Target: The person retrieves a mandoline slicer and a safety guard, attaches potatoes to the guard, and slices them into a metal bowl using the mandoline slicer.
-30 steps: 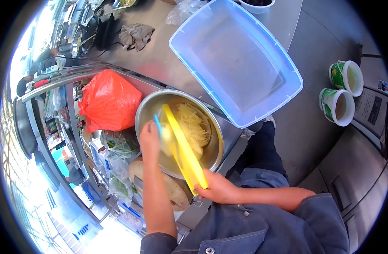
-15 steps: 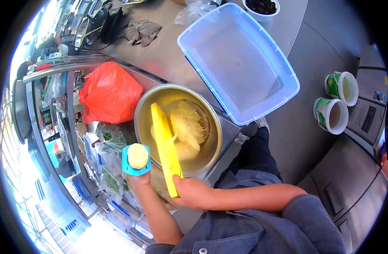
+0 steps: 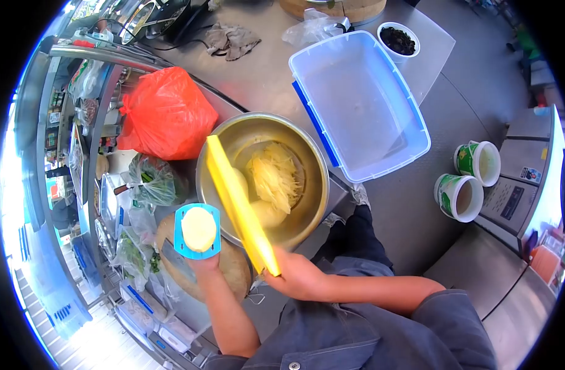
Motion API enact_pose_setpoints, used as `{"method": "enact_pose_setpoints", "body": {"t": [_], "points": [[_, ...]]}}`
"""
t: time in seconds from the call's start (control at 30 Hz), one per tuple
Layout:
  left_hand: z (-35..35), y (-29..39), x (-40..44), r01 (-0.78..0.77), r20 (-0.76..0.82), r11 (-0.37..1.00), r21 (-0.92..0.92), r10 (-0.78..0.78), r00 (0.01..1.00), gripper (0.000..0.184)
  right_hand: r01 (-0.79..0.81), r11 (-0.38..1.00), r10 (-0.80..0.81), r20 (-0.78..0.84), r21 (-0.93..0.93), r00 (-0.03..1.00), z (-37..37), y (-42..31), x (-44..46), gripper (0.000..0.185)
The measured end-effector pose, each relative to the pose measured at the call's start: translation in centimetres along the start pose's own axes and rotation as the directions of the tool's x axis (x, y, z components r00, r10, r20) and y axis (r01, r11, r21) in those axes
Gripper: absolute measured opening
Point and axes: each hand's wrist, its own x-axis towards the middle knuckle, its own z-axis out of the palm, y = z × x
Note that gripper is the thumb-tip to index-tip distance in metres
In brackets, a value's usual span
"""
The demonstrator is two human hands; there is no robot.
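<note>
My left hand (image 3: 203, 264) grips a blue holder (image 3: 179, 231) from below, with a pale, peeled potato-like piece (image 3: 199, 229) showing its flat cut face upward. The fingers of my right hand (image 3: 290, 271) close round the lower end of a yellow slicer (image 3: 239, 206), which leans across the left part of a steel bowl (image 3: 322, 185). Inside the bowl lie thin pale yellow shreds (image 3: 275, 176) and a larger peeled piece (image 3: 269, 213), with another partly hidden behind the slicer. The blue holder is left of the slicer, apart from it and outside the bowl.
A clear tub (image 3: 362, 102) stands beyond the bowl, near a cup of dark pieces (image 3: 398, 41). To the left are a red bag (image 3: 169, 114) and bagged greens (image 3: 153, 182). Below the bowl is a round board (image 3: 233, 268); two buckets (image 3: 458, 196) stand right.
My left hand has come out of the bowl to its left, turning the held piece's cut face up. The slicer has swung left and more upright. The view has shifted too.
</note>
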Motion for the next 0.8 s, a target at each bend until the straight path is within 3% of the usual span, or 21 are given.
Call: {"method": "enact_pose_setpoints", "body": {"t": [0.03, 0.1, 0.17, 0.2, 0.23, 0.3, 0.33, 0.37, 0.4, 0.47, 0.53, 0.57, 0.67, 0.7, 0.73, 0.8], "points": [[0.2, 2.1, 0.1, -0.219, 0.011, 0.810, 0.543, 0.254, 0.967, 0.053, 0.008, 1.000, -0.008, 0.019, -0.003, 1.000, 0.0, -1.2, -0.1, 0.042], [0.1, 4.9, 0.4, -0.168, -0.022, 0.849, 0.500, 0.206, 0.978, 0.049, 0.017, 0.999, -0.018, 0.024, 0.049, 1.000, 0.5, -2.0, -0.1, 0.044], [-2.4, 0.2, -0.4, -0.041, -0.054, 0.988, 0.152, 0.049, 0.997, 0.043, -0.017, 0.966, 0.000, 0.070, 0.256, 0.998, 0.8, -2.2, 0.0, 0.044], [-3.6, -2.1, -0.8, 0.027, -0.069, 0.999, -0.031, -0.030, 0.997, 0.041, -0.016, 0.968, -0.003, 0.077, 0.250, 0.997, 0.9, -1.8, 0.1, 0.044], [-3.8, -2.0, -1.0, 0.088, -0.076, 0.963, -0.256, -0.111, 0.991, 0.042, -0.015, 0.922, -0.011, 0.065, 0.386, 0.998, 0.9, -1.2, 0.2, 0.040], [-3.9, -1.9, -1.2, 0.129, -0.075, 0.868, -0.480, -0.186, 0.980, 0.044, -0.054, 0.783, 0.004, 0.082, 0.620, 0.997, 0.2, -0.1, 0.1, 0.030], [-3.8, -0.9, -1.0, 0.176, -0.038, 0.592, -0.786, -0.332, 0.943, 0.037, -0.079, 0.790, 0.008, 0.118, 0.609, 0.993, -0.6, 0.9, -0.1, 0.030], [-3.5, -0.3, -0.9, 0.165, 0.055, 0.216, -0.963, -0.440, 0.896, 0.031, -0.078, 0.783, 0.017, 0.104, 0.617, 0.994, -1.3, 1.7, -0.5, 0.031], [-3.1, -0.3, -1.1, 0.147, 0.045, 0.205, -0.968, -0.435, 0.899, 0.031, -0.075, 0.778, 0.025, 0.089, 0.624, 0.996, -2.1, 2.6, -0.9, 0.031], [-2.2, -0.3, -1.5, 0.134, -0.029, 0.339, -0.931, -0.436, 0.899, 0.037, -0.082, 0.796, 0.045, 0.077, 0.599, 0.996, -3.4, 5.6, -1.6, 0.031], [-1.0, 2.0, -1.0, 0.130, -0.038, 0.311, -0.942, -0.481, 0.876, 0.029, -0.077, 0.818, 0.059, 0.050, 0.570, 0.997, -4.5, 7.8, -2.2, 0.030], [-0.4, 2.9, -0.7, 0.150, -0.092, 0.586, -0.796, -0.362, 0.927, 0.025, -0.087, 0.795, 0.075, 0.044, 0.601, 0.996, -5.2, 8.5, -2.4, 0.030], [0.7, 6.3, -0.3, 0.057, -0.111, 0.865, -0.498, -0.129, 0.985, 0.024, -0.101, 0.778, 0.118, 0.013, 0.620, 0.993, -6.0, 11.5, -2.4, 0.029], [1.1, 7.0, 0.6, -0.057, -0.086, 0.914, -0.402, 0.024, 0.996, 0.025, -0.133, 0.775, 0.164, 0.007, 0.618, 0.986, -6.3, 11.5, -2.4, 0.030], [1.2, 7.4, 0.6, -0.076, -0.083, 0.920, -0.385, 0.047, 0.995, 0.025, -0.163, 0.768, 0.209, -0.002, 0.619, 0.978, -6.5, 11.3, -2.2, 0.031], [1.4, 7.9, 0.1, -0.008, -0.075, 0.892, -0.453, -0.029, 0.997, 0.023, -0.171, 0.631, 0.239, 0.020, 0.757, 0.971, -6.5, 11.7, -2.0, 0.031]]}}
